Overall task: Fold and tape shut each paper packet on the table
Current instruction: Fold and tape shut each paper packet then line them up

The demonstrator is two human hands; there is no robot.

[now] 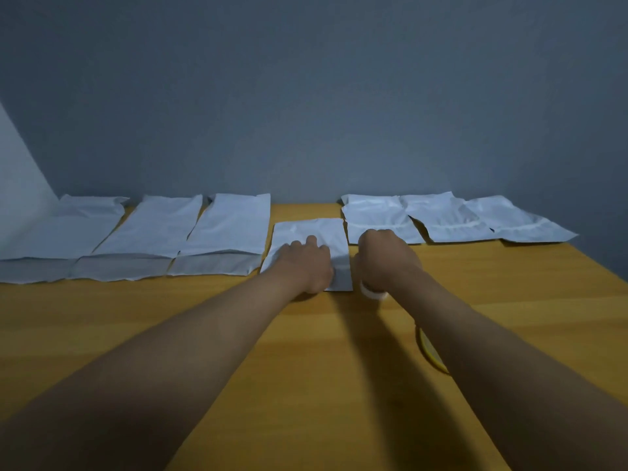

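A white paper packet (319, 229) lies flat at the middle of the wooden table (170, 317). My left hand (306, 263) presses on its near left part with straight fingers. My right hand (387, 260) is curled into a fist just right of the packet and grips a small white tape roll (373, 294), which shows below the heel of the hand. Three long white packets (149, 232) lie in a row to the left, with their near ends creased. Three shorter, crumpled packets (445, 219) lie in a row to the right.
A yellow round object (430, 355) lies on the table, partly hidden under my right forearm. A grey wall stands directly behind the far row of packets. The table's right edge runs diagonally at the far right.
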